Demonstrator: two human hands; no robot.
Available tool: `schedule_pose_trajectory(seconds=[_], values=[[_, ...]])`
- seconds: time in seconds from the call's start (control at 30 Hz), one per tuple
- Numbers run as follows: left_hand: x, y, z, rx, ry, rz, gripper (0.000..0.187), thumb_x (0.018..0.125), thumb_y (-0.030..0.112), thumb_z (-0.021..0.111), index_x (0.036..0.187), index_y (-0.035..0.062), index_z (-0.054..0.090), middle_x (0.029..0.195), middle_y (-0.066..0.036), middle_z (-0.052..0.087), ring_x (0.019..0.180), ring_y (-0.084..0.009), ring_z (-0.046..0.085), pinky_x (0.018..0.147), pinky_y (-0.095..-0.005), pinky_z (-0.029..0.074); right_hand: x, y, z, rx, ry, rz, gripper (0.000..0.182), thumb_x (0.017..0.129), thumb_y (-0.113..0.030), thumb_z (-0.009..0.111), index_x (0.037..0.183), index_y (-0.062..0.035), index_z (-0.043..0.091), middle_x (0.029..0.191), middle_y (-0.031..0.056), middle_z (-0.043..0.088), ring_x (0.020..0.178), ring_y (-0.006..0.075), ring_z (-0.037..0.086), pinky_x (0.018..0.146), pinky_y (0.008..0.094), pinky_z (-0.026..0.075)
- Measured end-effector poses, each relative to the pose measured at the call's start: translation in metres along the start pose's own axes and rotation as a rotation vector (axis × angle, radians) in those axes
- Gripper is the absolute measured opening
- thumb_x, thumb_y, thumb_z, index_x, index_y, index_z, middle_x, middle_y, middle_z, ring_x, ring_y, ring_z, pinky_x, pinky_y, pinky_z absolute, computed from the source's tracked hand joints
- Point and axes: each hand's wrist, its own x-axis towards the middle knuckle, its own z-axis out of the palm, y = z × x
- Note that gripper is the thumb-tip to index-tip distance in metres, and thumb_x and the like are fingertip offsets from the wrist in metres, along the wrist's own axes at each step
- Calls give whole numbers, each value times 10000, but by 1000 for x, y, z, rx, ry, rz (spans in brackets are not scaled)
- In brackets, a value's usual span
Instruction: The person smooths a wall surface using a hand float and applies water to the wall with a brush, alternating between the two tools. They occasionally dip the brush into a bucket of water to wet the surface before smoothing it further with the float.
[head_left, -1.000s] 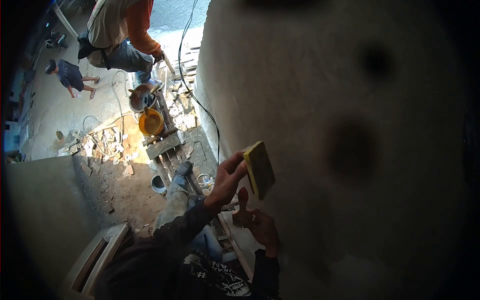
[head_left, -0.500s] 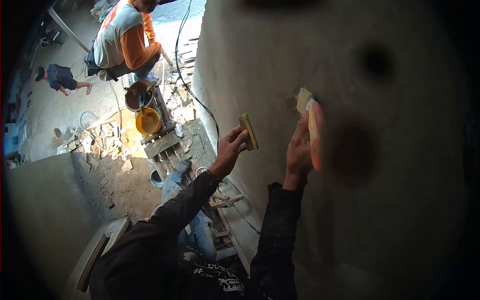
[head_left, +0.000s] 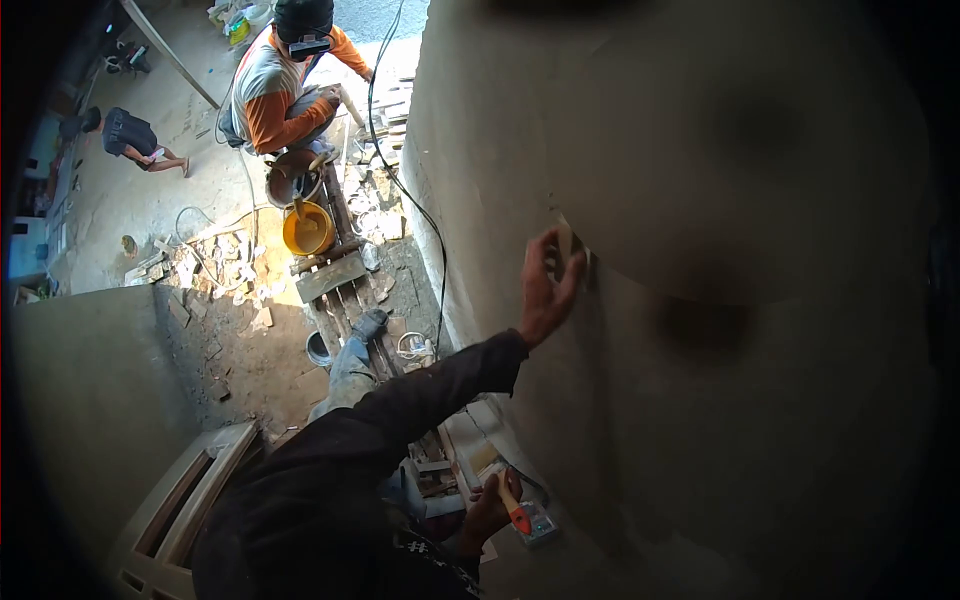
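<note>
My left hand (head_left: 548, 290) is raised to the plastered wall (head_left: 500, 140), its fingers closed on a thin flat scraper (head_left: 566, 238) whose edge is at the wall surface. Low by the wall, my right hand (head_left: 484, 517) grips a paintbrush (head_left: 512, 505) with a wooden handle and an orange-red tip. The brush points away from the wall, and its bristles are hard to make out. Just beyond the handle is a small grey box-like thing (head_left: 540, 527).
A yellow bucket (head_left: 308, 230) and a dark reddish bucket (head_left: 292, 178) stand on planks (head_left: 332, 278). A person in orange sleeves (head_left: 285, 110) crouches behind them; another person (head_left: 130, 138) bends farther off. A black cable (head_left: 425, 215) hangs along the wall edge. Rubble (head_left: 225, 270) covers the ground.
My right hand has dropped with the paintbrush from the wall to low beside me. My left hand has moved right and up with the scraper to the wall. The crouching person has shifted.
</note>
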Motion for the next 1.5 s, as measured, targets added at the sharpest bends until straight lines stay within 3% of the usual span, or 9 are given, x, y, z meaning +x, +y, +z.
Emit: schedule_pose_trajectory(seconds=[0.1, 0.27, 0.33, 0.6, 1.0, 1.13, 1.3, 1.4, 1.5], values=[[114, 16, 5, -130, 208, -94, 480, 940, 255, 667, 1283, -39, 506, 1152, -186, 566, 1052, -303, 573, 925, -409, 466, -14, 58, -33, -111, -4, -136, 369, 957, -94, 619, 1287, 36, 520, 944, 126, 642, 540, 106, 553, 444, 219, 412], [9, 14, 24, 67, 87, 252, 487, 963, 302, 636, 1305, -23, 514, 1214, -179, 573, 1084, -297, 582, 943, -406, 462, -4, 58, -46, -4, 40, 50, 357, 965, -92, 606, 1293, 21, 520, 981, 126, 645, 548, 111, 562, 446, 219, 414], [14, -25, 16, -62, 193, -192, 463, 957, 291, 641, 1290, -8, 519, 1202, -173, 574, 1048, -291, 591, 915, -403, 474, 9, 48, -52, 6, -12, -8, 352, 972, -88, 592, 1300, 15, 516, 1033, 137, 644, 567, 118, 574, 451, 223, 422], [60, 20, 30, 139, 232, 296, 527, 977, 377, 636, 1281, -32, 503, 1106, -167, 630, 913, -205, 621, 755, -357, 527, -7, 52, -54, -23, 18, 98, 361, 958, -83, 601, 1297, 20, 535, 1076, 159, 645, 574, 143, 605, 465, 232, 460], [136, 28, 16, -41, 336, -100, 531, 928, 393, 674, 1281, 13, 559, 1191, -148, 604, 1022, -271, 602, 973, -401, 398, -15, 69, -47, -11, -47, 11, 367, 958, -106, 623, 1296, 1, 531, 961, 114, 647, 565, 125, 606, 454, 224, 461], [79, 21, 19, 63, 191, 239, 553, 935, 412, 661, 1306, 20, 540, 1210, -139, 587, 1058, -249, 566, 964, -392, 384, -20, 56, -38, 4, 1, 127, 357, 961, -104, 616, 1289, 9, 531, 955, 113, 645, 580, 125, 607, 467, 225, 456], [143, -28, 3, -119, 353, -191, 545, 933, 355, 679, 1323, 13, 512, 1198, -139, 578, 1077, -259, 571, 955, -415, 405, -10, 35, -36, 25, -45, 22, 346, 982, -128, 598, 1290, 19, 540, 949, 104, 669, 573, 101, 584, 454, 213, 389], [56, 29, 15, 104, 112, 136, 558, 937, 373, 669, 1319, -1, 509, 1208, -154, 588, 1121, -288, 578, 977, -430, 433, -4, 38, -28, 55, -6, 81, 334, 986, -134, 594, 1280, 16, 544, 942, 102, 664, 570, 104, 580, 458, 216, 400], [6, -47, 0, -59, 142, -200, 550, 934, 380, 667, 1310, 7, 518, 1198, -170, 600, 1111, -319, 588, 969, -450, 449, 2, 19, -23, 74, -57, 75, 345, 987, -140, 595, 1293, 7, 536, 1000, 109, 659, 598, 112, 594, 462, 220, 423]])
